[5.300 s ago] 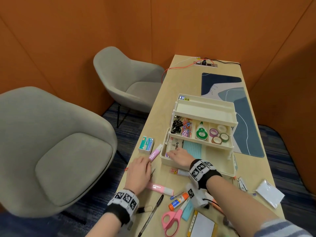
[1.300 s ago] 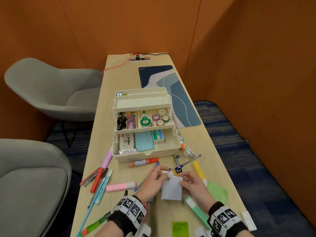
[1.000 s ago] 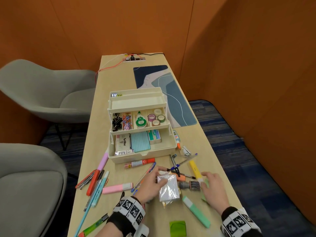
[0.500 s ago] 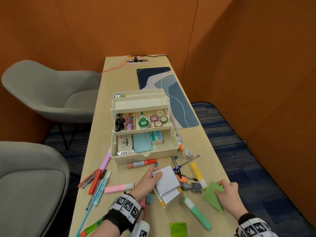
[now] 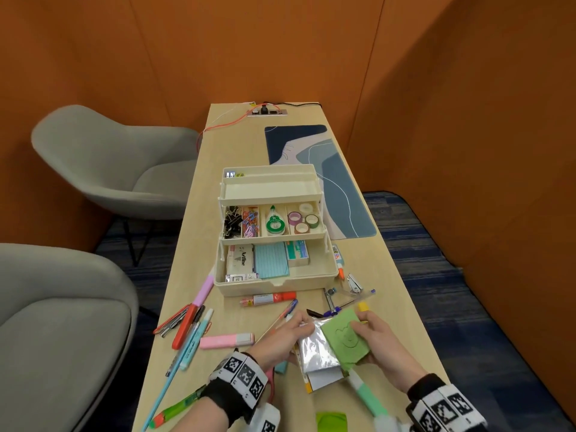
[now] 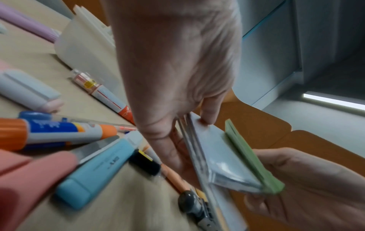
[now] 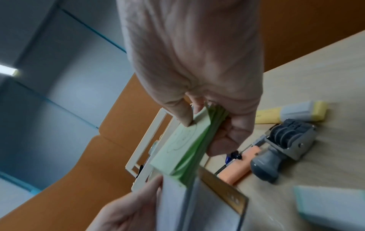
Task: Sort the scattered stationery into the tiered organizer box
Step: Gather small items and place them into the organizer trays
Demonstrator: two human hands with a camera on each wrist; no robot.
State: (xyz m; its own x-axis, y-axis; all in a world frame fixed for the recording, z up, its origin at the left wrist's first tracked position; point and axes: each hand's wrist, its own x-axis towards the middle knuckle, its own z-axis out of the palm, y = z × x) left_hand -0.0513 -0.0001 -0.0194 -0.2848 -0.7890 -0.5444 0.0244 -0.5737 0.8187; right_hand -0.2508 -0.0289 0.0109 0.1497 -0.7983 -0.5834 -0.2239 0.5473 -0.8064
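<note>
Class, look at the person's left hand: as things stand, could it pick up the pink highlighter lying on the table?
Probably not at once. The pink highlighter lies uncovered close beside the left hand, but that hand grips the plastic-wrapped white pad, which it would have to release or pass over first.

We read one legible marking: "Artline", printed on the white box in the organizer's bottom tier, left corner.

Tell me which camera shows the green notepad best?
The head view: the green notepad faces up, its drawing visible, in the right hand. The right wrist view shows it slanted; the left wrist view, only its edge.
</note>
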